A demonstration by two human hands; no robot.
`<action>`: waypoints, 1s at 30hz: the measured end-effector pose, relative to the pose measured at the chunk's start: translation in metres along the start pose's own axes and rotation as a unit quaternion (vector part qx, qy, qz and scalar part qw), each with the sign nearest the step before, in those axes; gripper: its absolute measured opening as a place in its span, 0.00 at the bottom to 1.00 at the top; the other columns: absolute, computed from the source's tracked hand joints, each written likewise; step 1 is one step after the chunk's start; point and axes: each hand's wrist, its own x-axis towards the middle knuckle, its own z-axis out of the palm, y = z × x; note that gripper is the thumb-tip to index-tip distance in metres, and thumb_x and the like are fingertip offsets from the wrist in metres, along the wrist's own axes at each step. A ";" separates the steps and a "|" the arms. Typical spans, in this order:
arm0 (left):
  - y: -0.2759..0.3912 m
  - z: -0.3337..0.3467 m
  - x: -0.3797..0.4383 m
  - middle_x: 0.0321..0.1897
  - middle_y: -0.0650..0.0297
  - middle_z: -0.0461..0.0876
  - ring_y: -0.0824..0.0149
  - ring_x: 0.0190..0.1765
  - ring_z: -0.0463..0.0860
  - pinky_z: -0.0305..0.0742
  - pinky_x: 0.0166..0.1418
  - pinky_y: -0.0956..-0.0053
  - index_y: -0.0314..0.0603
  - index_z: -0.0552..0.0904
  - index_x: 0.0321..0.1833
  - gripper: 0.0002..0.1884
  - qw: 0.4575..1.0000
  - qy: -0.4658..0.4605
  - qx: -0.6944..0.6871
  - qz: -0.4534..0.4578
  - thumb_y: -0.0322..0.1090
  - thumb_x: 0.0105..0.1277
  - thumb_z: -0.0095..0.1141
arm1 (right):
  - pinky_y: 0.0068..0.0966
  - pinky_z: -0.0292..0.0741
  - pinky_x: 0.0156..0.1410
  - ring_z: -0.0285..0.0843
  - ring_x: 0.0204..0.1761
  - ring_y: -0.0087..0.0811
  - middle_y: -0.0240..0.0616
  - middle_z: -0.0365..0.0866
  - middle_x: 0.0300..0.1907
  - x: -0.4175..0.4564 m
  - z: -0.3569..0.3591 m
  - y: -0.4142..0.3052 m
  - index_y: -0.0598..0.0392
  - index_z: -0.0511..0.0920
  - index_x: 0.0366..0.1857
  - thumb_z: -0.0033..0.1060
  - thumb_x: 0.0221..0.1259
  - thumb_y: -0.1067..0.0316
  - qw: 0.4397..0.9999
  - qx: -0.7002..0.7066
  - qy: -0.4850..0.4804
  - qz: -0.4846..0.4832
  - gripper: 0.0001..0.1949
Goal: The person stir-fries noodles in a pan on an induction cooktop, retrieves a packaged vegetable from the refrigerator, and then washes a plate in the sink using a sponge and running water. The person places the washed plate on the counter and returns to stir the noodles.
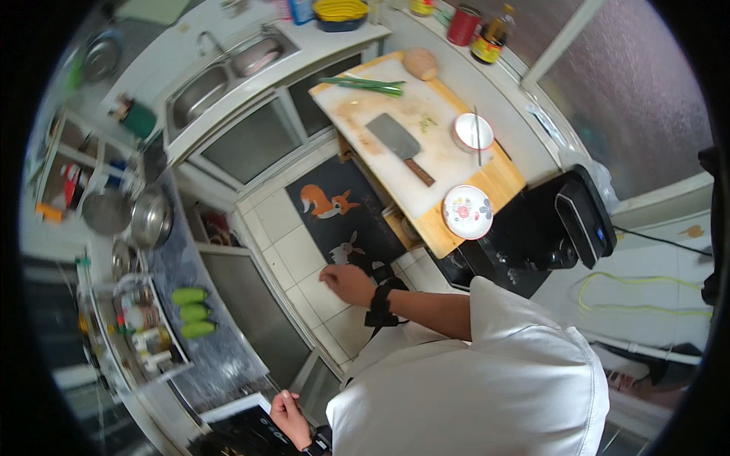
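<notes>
My right hand (pixel 349 286) hangs over the tiled floor with its fingers curled, and nothing shows in it. Lower down, my left hand (pixel 290 419) is loosely fisted beside a black cooktop (pixel 251 426); no object shows in it. Three green gourds (pixel 194 312) lie in a row on the grey counter (pixel 219 356) to the left. At the upper right, a cleaver (pixel 394 135) rests on a white cutting board (pixel 446 159). Scallions (pixel 368 85), a bowl (pixel 465 134) with chopsticks (pixel 478 128) across it, and a flower-patterned plate (pixel 467 212) are around it.
A double sink (pixel 199 102) is set in the far counter. A brown tuber (pixel 421 62) sits at the board's far corner. Metal pans (pixel 151 216) and a rack of bottles (pixel 142 325) line the left. A dark mat (pixel 370 194) covers part of the floor.
</notes>
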 end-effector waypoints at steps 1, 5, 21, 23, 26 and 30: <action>0.010 0.015 0.021 0.19 0.73 0.70 0.81 0.24 0.62 0.56 0.29 0.80 0.35 0.79 0.28 0.19 1.000 -0.011 0.002 0.025 0.40 0.78 0.55 | 0.43 0.78 0.43 0.83 0.40 0.50 0.43 0.86 0.36 0.003 -0.023 0.013 0.54 0.83 0.40 0.54 0.72 0.61 0.999 -0.017 0.046 0.018 0.11; 0.076 0.080 0.100 0.20 0.72 0.70 0.79 0.26 0.64 0.57 0.29 0.78 0.34 0.79 0.29 0.17 0.977 -0.081 0.149 0.129 0.38 0.77 0.57 | 0.39 0.79 0.42 0.84 0.36 0.47 0.42 0.86 0.34 0.009 -0.091 0.049 0.54 0.83 0.39 0.63 0.66 0.59 0.989 0.000 0.128 0.076 0.10; 0.184 0.198 0.531 0.21 0.71 0.78 0.78 0.23 0.71 0.64 0.28 0.79 0.42 0.86 0.32 0.19 0.972 -0.064 0.041 0.222 0.45 0.78 0.52 | 0.40 0.80 0.46 0.84 0.40 0.51 0.49 0.86 0.36 0.076 -0.151 0.097 0.56 0.84 0.39 0.59 0.68 0.60 0.964 0.037 0.195 0.177 0.11; 0.175 0.229 0.562 0.27 0.66 0.84 0.74 0.30 0.79 0.73 0.36 0.76 0.37 0.87 0.35 0.13 0.969 -0.170 0.071 0.166 0.35 0.75 0.54 | 0.41 0.80 0.46 0.84 0.40 0.52 0.51 0.85 0.36 0.120 -0.148 0.089 0.56 0.84 0.39 0.58 0.68 0.61 0.971 0.007 0.198 0.135 0.11; 0.191 0.285 0.546 0.37 0.61 0.90 0.72 0.41 0.84 0.78 0.48 0.75 0.35 0.87 0.37 0.04 0.915 -0.278 0.088 0.279 0.26 0.69 0.61 | 0.40 0.80 0.45 0.84 0.39 0.51 0.49 0.86 0.35 0.187 -0.155 0.055 0.56 0.85 0.39 0.59 0.67 0.63 0.973 -0.004 0.199 0.118 0.09; 0.203 0.280 0.550 0.29 0.68 0.85 0.78 0.30 0.78 0.74 0.36 0.79 0.37 0.86 0.39 0.05 0.931 -0.341 0.047 0.118 0.30 0.70 0.63 | 0.34 0.80 0.42 0.86 0.35 0.44 0.48 0.86 0.33 0.283 -0.159 -0.005 0.56 0.86 0.39 0.60 0.66 0.67 0.972 0.028 0.167 0.160 0.07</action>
